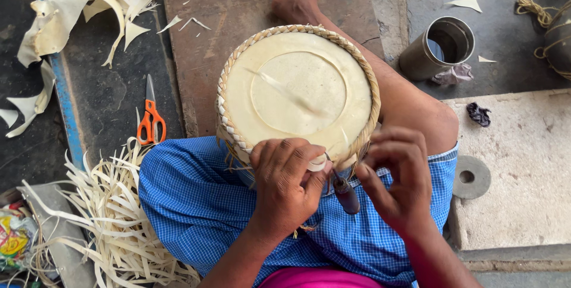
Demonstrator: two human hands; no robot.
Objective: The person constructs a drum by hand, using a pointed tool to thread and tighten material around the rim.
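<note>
A drum [297, 89] with a cream skin head and a braided strap rim rests on my lap, on blue checked cloth [196, 205]. My left hand [285, 184] grips the near rim of the drum, with a pale strap end under the fingers. My right hand [395, 178] is closed at the rim just to the right, holding a small tool with a dark wooden handle [346, 194] whose thin metal tip points at the rim.
Orange-handled scissors [150, 118] lie on the dark floor to the left. A pile of pale hide strips [113, 216] sits at lower left, hide scraps [77, 2] at upper left. A metal cylinder [440, 47] lies at right beside a stone slab [523, 169] and a round disc [471, 177].
</note>
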